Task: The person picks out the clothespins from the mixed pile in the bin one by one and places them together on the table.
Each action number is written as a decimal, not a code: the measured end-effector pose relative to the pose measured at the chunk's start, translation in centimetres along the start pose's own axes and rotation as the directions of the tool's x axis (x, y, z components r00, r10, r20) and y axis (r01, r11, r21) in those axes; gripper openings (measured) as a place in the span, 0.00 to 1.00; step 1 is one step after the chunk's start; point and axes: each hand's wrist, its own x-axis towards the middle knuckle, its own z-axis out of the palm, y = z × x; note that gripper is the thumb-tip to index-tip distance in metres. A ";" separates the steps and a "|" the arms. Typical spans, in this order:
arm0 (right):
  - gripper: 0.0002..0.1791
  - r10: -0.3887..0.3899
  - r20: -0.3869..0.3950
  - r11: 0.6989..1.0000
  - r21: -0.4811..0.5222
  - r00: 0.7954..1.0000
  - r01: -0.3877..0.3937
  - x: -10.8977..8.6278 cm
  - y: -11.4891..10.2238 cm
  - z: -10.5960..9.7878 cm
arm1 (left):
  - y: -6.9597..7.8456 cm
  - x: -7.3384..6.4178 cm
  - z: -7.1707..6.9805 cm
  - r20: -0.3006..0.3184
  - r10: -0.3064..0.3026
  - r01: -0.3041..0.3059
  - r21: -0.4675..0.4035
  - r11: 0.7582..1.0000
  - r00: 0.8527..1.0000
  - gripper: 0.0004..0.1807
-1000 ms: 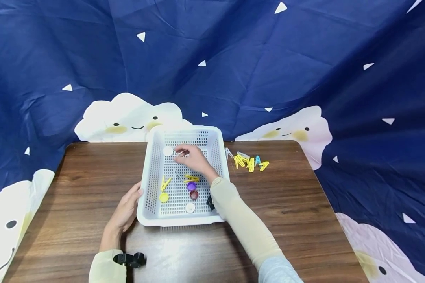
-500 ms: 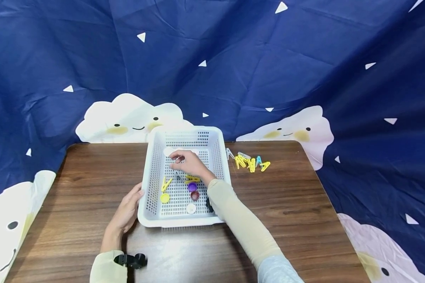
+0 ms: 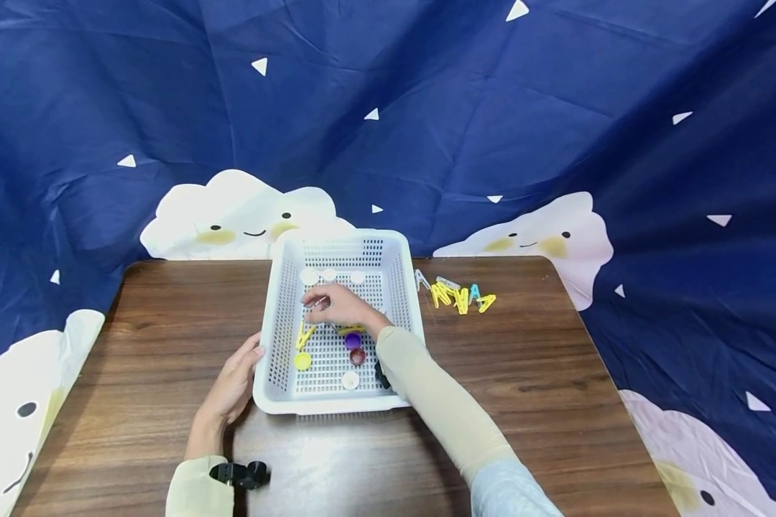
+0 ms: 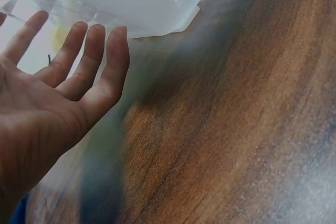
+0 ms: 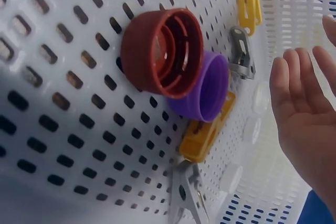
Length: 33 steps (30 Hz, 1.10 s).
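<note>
My left hand (image 3: 236,380) rests its fingers against the left side of the white perforated basket (image 3: 268,309); the left wrist view shows these fingers (image 4: 118,56) loosely bent at the basket's wall. Inside the basket, my right hand (image 3: 343,305) hovers with fingers parted and nothing between them. Close by its fingertips in the right wrist view lies a grey clothespin (image 5: 241,51), mostly hidden by the hand from above. A yellow clothespin (image 3: 305,335), a purple cap (image 3: 353,341), a dark red cap (image 3: 358,356) and a yellow cap (image 3: 302,361) lie on the basket floor.
Several white caps (image 3: 309,276) sit at the basket's far end, and another white cap (image 3: 350,380) near its front. To the right of the basket, a pile of yellow clothespins (image 3: 461,300) lies on the wooden table (image 3: 524,373), with grey and blue clothespins among them.
My right hand has come back from the basket's far end toward its middle, slightly leftward, uncovering white caps and covering the grey clothespin. The left hand has stayed at the basket's side.
</note>
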 end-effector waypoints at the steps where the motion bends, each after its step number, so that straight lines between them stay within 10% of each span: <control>1: 0.24 -0.001 0.015 1.000 0.005 1.000 0.001 0.0 0.0 0.1 | 0.0 0.0 0.0 0.002 -0.002 0.002 0.002 1.000 1.000 0.33; 33: 0.27 0.073 0.173 0.950 -0.310 0.982 -0.016 1.6 0.6 2.0 | -0.3 0.2 -0.1 0.006 0.019 -0.019 -0.012 1.000 1.000 0.32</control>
